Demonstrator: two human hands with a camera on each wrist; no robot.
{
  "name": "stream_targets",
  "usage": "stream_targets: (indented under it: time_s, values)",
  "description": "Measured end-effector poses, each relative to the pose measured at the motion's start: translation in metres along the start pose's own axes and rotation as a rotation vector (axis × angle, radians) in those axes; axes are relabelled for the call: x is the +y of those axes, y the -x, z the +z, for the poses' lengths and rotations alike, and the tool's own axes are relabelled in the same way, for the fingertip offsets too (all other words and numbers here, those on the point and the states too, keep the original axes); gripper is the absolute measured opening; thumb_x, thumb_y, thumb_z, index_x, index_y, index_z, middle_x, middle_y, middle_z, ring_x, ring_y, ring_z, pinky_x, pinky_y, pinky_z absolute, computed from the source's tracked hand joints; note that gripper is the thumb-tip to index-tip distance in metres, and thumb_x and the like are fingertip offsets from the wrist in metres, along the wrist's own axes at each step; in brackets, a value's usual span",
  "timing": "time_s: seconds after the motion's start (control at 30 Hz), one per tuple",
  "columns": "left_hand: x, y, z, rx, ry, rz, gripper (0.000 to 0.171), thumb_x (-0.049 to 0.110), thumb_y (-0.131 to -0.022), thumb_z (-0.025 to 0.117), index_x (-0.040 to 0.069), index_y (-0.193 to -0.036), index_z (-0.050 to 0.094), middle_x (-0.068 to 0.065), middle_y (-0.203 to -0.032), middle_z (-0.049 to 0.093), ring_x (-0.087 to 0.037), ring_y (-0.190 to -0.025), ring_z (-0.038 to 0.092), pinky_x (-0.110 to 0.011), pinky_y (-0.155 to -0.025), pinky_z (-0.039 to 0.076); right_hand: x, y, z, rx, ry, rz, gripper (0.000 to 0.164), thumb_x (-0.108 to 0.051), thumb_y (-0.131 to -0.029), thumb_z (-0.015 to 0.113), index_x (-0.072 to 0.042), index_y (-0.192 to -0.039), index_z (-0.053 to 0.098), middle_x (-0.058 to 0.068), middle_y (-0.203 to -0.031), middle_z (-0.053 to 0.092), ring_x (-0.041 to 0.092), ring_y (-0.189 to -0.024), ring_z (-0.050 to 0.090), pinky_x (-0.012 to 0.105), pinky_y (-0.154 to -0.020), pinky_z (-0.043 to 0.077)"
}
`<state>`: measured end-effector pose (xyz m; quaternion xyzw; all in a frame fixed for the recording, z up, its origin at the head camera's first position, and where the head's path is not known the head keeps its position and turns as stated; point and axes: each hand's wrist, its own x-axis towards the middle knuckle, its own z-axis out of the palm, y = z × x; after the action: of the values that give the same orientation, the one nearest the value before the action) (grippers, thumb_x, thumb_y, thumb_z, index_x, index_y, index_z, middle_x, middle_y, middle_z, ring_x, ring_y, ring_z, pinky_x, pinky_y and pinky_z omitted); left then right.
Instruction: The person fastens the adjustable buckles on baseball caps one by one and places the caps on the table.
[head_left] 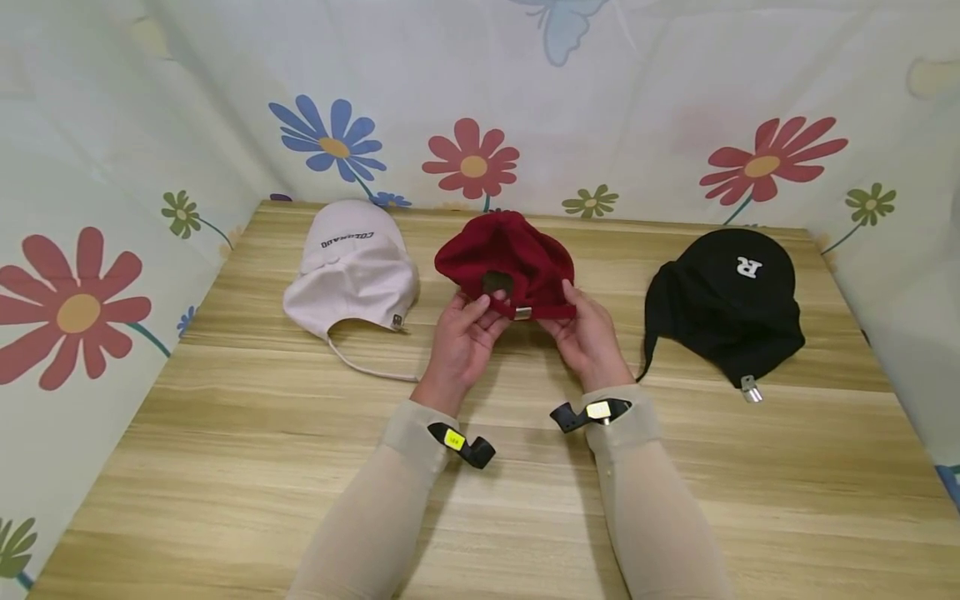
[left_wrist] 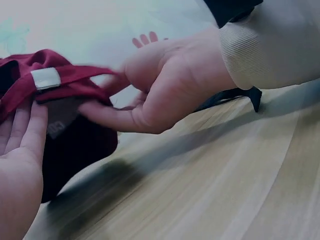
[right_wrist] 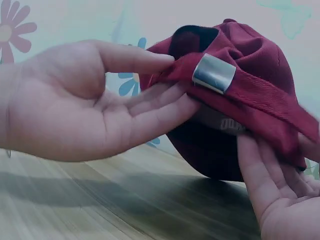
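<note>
Between both hands is a red baseball cap point(head_left: 517, 250), its back strap and metal buckle point(right_wrist: 214, 73) turned toward me. My left hand point(head_left: 467, 346) pinches the strap left of the buckle, thumb on top and fingers underneath. At the cap's right back edge, my right hand point(head_left: 588, 337) grips the rim between thumb and fingers. The right wrist view shows the cap tilted over the tabletop, its dark brim underside point(right_wrist: 210, 155) low and a shadow beneath. Part of some pale lettering shows on the inside.
A white cap point(head_left: 356, 267) with dark lettering lies to the left, its loose strap trailing toward my left wrist. On the right lies a black cap point(head_left: 731, 300) with a white R and a metal clasp. The wooden table point(head_left: 225, 467) meets a flower-print cloth point(head_left: 630, 100) behind.
</note>
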<state>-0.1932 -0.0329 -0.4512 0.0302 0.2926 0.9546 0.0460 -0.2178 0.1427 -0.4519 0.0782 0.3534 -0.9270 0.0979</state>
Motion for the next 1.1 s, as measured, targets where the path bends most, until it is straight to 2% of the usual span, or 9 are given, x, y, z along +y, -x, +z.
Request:
stream_targets:
  time_s: [0.1,0.2,0.37,0.43,0.57,0.8,0.93,1.1]
  values:
    - [0.003,-0.003,-0.005,0.033,0.076,-0.012,0.022,0.004,-0.102,0.033,0.013,-0.107,0.053,-0.006,-0.09,0.071,-0.02,-0.083,0.07,-0.033,-0.083,0.058,-0.001,0.0,-0.001,0.025,-0.022,-0.006,0.015,-0.018,-0.1,0.052,-0.007,-0.1,0.061,0.003,-0.091,0.071,0.013,-0.082,0.07,0.03,-0.071,0.06]
    - [0.009,-0.007,-0.009,0.113,0.134,-0.017,0.022,0.013,-0.101,0.034,0.011,-0.107,0.055,-0.006,-0.091,0.069,-0.022,-0.083,0.068,-0.034,-0.084,0.056,-0.002,-0.001,-0.002,0.041,-0.013,-0.005,0.015,-0.02,-0.1,0.052,-0.007,-0.101,0.061,0.002,-0.092,0.07,0.013,-0.084,0.07,0.031,-0.07,0.06]
    - [0.022,-0.02,-0.017,0.244,0.126,-0.022,0.025,0.025,-0.103,0.037,0.01,-0.108,0.057,-0.005,-0.09,0.066,-0.02,-0.085,0.064,-0.035,-0.086,0.051,-0.004,-0.001,-0.003,0.075,0.043,0.007,0.017,-0.024,-0.099,0.055,-0.009,-0.097,0.062,0.0,-0.086,0.071,0.011,-0.08,0.068,0.03,-0.07,0.059]
    - [0.027,-0.026,-0.02,0.287,0.092,-0.035,0.024,0.026,-0.104,0.039,0.01,-0.106,0.057,-0.004,-0.09,0.064,-0.019,-0.085,0.063,-0.035,-0.085,0.051,-0.005,-0.002,-0.003,0.092,0.069,0.011,0.018,-0.026,-0.098,0.056,-0.01,-0.095,0.063,0.0,-0.084,0.07,0.012,-0.078,0.068,0.03,-0.071,0.058]
    - [0.036,-0.035,-0.027,0.341,-0.013,-0.076,0.022,0.017,-0.104,0.04,0.008,-0.098,0.059,-0.004,-0.085,0.065,-0.017,-0.081,0.065,-0.033,-0.082,0.052,-0.007,-0.002,-0.005,0.118,0.128,0.008,0.019,-0.027,-0.1,0.053,-0.012,-0.092,0.063,-0.002,-0.078,0.07,0.012,-0.074,0.067,0.03,-0.07,0.057]
    - [0.043,-0.043,-0.035,0.328,-0.174,-0.141,0.024,0.007,-0.1,0.047,0.005,-0.085,0.065,-0.006,-0.079,0.066,-0.019,-0.075,0.064,-0.033,-0.076,0.054,-0.01,-0.006,-0.008,0.174,0.253,-0.039,0.013,-0.022,-0.099,0.056,-0.012,-0.091,0.061,-0.006,-0.077,0.066,0.005,-0.071,0.064,0.021,-0.064,0.055]
    - [0.045,-0.047,-0.037,0.33,-0.243,-0.183,0.021,0.01,-0.099,0.051,0.006,-0.086,0.066,-0.004,-0.08,0.066,-0.017,-0.073,0.062,-0.031,-0.07,0.053,-0.012,-0.008,-0.009,0.184,0.354,-0.06,0.009,-0.02,-0.097,0.059,-0.012,-0.096,0.06,-0.007,-0.079,0.066,0.004,-0.073,0.064,0.019,-0.064,0.055]
    - [0.046,-0.05,-0.036,0.332,-0.363,-0.227,0.015,0.015,-0.102,0.048,0.01,-0.099,0.062,0.001,-0.083,0.066,-0.012,-0.074,0.061,-0.027,-0.068,0.051,-0.017,-0.012,-0.012,0.159,0.426,-0.074,0.007,-0.019,-0.097,0.06,-0.013,-0.098,0.062,-0.007,-0.078,0.067,0.004,-0.071,0.064,0.018,-0.061,0.055]
